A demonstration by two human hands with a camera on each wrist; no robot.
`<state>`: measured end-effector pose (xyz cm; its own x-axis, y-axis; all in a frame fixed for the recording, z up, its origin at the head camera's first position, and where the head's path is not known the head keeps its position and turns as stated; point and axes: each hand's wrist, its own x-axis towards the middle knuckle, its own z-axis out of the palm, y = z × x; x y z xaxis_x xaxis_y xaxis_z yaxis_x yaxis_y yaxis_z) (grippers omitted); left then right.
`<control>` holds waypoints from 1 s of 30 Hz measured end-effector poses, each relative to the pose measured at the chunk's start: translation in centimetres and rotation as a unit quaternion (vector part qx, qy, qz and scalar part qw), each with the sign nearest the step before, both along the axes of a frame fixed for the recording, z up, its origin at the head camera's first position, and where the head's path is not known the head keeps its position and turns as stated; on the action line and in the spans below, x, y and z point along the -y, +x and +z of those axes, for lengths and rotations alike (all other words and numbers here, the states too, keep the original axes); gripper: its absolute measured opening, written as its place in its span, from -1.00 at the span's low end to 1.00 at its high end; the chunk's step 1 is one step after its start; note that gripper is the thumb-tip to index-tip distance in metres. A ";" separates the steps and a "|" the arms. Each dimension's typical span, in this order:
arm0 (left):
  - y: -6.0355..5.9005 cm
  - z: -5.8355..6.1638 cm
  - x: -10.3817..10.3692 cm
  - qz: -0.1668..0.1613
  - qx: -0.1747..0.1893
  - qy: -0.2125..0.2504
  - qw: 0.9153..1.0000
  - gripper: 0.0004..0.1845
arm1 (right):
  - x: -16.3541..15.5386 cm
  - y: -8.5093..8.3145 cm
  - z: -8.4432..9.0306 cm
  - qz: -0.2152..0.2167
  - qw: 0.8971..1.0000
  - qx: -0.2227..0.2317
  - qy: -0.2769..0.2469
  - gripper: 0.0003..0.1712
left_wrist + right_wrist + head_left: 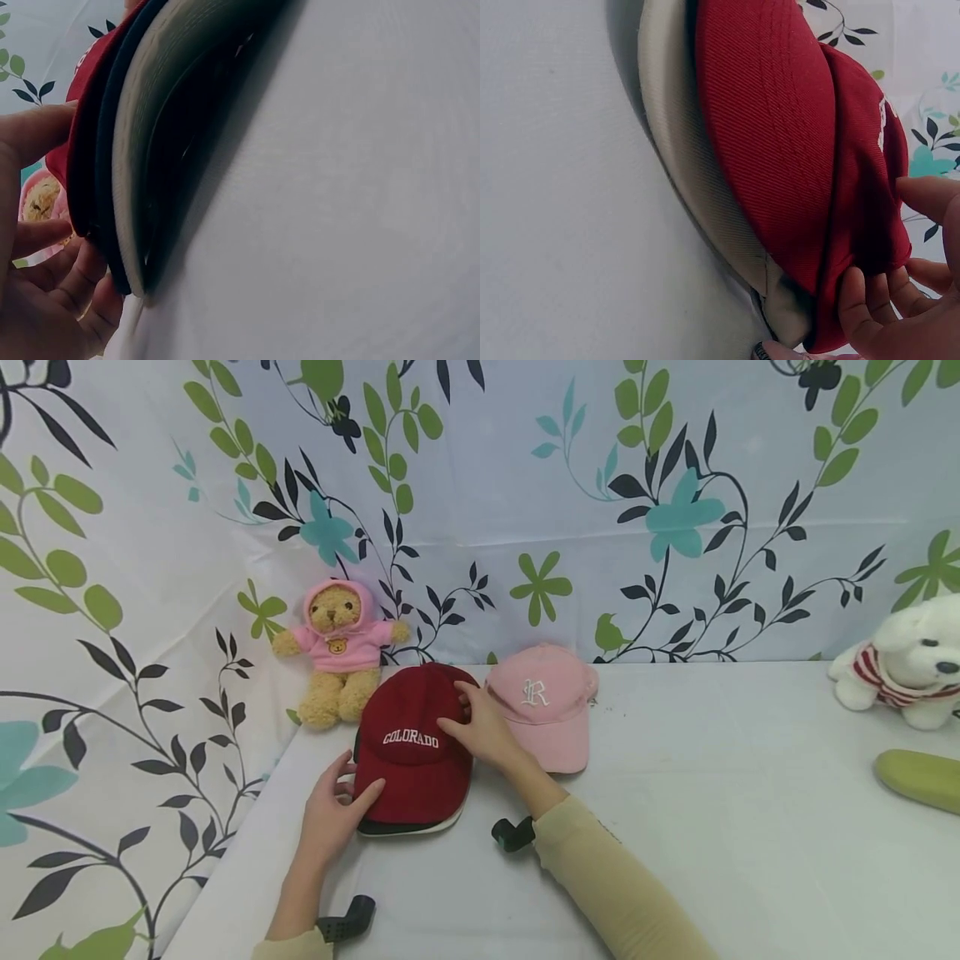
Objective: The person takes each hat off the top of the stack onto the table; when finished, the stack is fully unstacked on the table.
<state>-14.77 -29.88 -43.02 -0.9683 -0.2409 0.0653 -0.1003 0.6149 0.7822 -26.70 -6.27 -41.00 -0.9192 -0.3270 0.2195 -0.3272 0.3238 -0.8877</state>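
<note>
A red baseball cap [408, 756] with white COLORADO lettering lies on top of a stack, brim toward me. Beneath it show the brims of a dark cap [112, 150] and a cream cap [679, 112]. My left hand [330, 802] holds the red cap at its left side, thumb on the brim and fingers bent along the edge. On the other side my right hand [483, 727] grips the red crown between thumb and fingers. Just right of the stack sits a pink cap [540, 702] with a white letter R.
A teddy bear [341, 652] in a pink hoodie sits behind the stack, against the leaf-patterned cloth [465, 510]. Far right on the white table [712, 827] are a white plush dog [911, 660] with a striped scarf and a green object [918, 779].
</note>
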 end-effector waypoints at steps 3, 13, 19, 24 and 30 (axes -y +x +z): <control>0.2 0.1 0.0 -0.004 0.005 0.006 1.000 -0.11 | -0.1 0.1 0.2 0.003 1.000 -0.005 0.002 -0.24; 0.3 0.1 -0.1 -0.003 -0.017 0.019 1.000 -0.17 | -0.1 0.3 0.9 0.004 1.000 -0.001 0.000 -0.30; 0.3 0.3 -0.3 0.004 -0.045 0.031 0.998 -0.22 | -0.2 0.5 1.9 0.006 1.000 -0.006 -0.019 -0.34; 0.3 0.6 -0.6 0.002 -0.073 0.044 0.996 -0.24 | -0.7 0.5 2.9 0.015 0.999 -0.039 -0.011 -0.39; 0.4 0.8 -0.9 0.003 -0.083 0.058 0.995 -0.23 | -1.2 0.4 3.7 0.022 0.994 -0.101 0.019 -0.40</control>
<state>-14.36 -29.01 -42.25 -0.9454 -0.2614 0.1948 0.0324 0.5193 0.8540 -26.34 -5.04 -37.28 -0.8419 -0.3778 0.3854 -0.5128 0.3374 -0.7894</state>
